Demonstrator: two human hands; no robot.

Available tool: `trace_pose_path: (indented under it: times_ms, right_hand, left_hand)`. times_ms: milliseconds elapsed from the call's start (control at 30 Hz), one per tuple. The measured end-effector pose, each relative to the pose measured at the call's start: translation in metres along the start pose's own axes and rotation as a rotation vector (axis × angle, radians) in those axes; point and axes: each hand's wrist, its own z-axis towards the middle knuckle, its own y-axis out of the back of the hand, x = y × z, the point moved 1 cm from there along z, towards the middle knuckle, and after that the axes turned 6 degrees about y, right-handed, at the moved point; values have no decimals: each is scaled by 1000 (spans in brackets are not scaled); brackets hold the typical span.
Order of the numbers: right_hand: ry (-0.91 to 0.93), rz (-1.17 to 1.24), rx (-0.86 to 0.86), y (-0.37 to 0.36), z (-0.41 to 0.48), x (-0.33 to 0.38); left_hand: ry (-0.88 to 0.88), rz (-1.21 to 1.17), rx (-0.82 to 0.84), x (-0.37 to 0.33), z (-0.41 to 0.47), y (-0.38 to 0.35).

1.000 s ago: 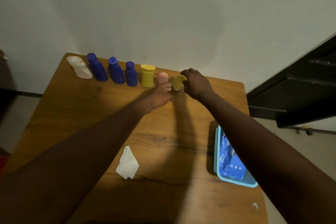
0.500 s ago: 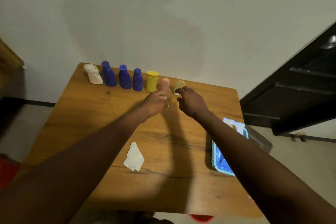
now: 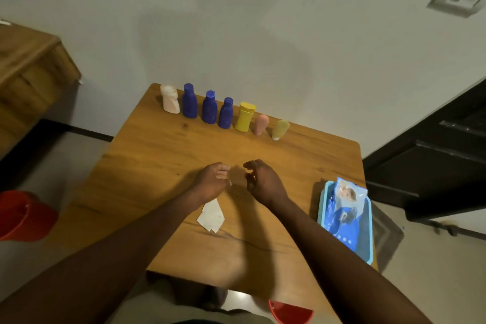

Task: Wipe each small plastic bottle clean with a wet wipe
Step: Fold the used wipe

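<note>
- Left hand (image 3: 211,181) and right hand (image 3: 263,183) hover over the table (image 3: 157,166), fingers loosely curled, holding nothing.
- The wet wipe (image 3: 211,217) lies beside the left wrist; limp, probably best pinched at a corner.
- The small bottles (image 3: 225,113) line the far edge: likely light and tippy, so grip round the body.

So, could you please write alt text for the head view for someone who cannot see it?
Left hand and right hand hover empty, fingers loosely curled, over a wooden table. Seven small bottles line its far edge; a wipe lies near the left wrist, a wipes pack in a blue tray.
</note>
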Motion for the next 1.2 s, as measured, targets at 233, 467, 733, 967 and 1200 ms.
trace_pose_path:
  times_ms: [233, 467, 733, 967, 1200]
  right_hand:
    - [-67, 84, 94, -39, -15, 22]
    - [-101, 115, 212, -72, -30, 38]
    - [-227, 258, 170, -100, -34, 37]
    - [-299, 468, 147, -110, -33, 40]
    - [-404, 652, 75, -91, -42, 31]
  left_hand:
    - [134, 7, -120, 50, -7, 11]
    - [223, 104, -131, 82, -11, 9]
    - [223, 112, -144, 99, -13, -5]
    - [138, 69, -127, 97, -15, -20]
    - [139, -122, -65, 76, -22, -24]
